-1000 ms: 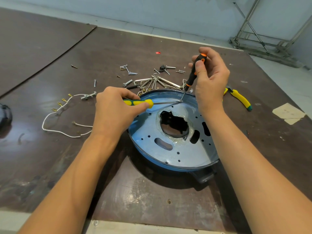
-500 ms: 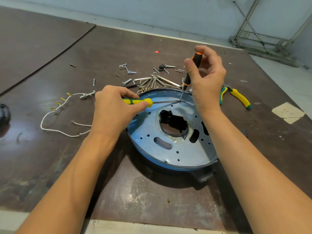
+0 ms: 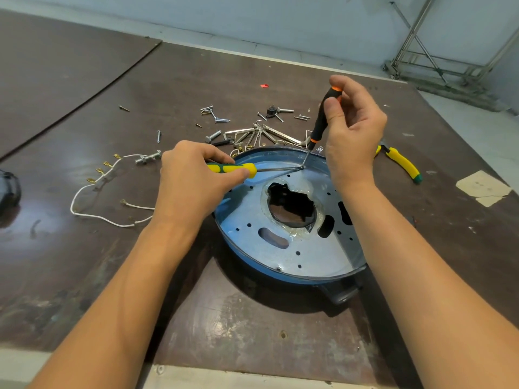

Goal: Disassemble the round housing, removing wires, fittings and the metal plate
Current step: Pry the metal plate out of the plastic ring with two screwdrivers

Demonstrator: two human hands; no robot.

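Note:
The round blue housing [image 3: 252, 265] lies on the brown table, with a perforated metal plate [image 3: 314, 256] inside it and a ragged hole at its middle. My left hand [image 3: 191, 178] grips a yellow-green screwdriver [image 3: 238, 169] lying nearly flat, its shaft reaching right to the housing's far rim. My right hand [image 3: 354, 130] pinches the top of a black-orange screwdriver [image 3: 323, 116] standing almost upright. Both tips meet at one spot [image 3: 302, 165] on the far edge of the plate. A white wire [image 3: 92, 211] with brass terminals lies loose to the left.
Loose screws, bolts and hex keys [image 3: 252, 133] are scattered beyond the housing. Yellow-handled pliers [image 3: 404, 164] lie to the right, near a patch of tape [image 3: 483, 188]. A dark object [image 3: 8, 189] sits at the left edge. A metal frame [image 3: 438, 60] stands past the table's far right corner.
My right hand has shifted its fingers on the black-orange screwdriver's handle, the thumb now lower on it. The left hand and its screwdriver stay in place.

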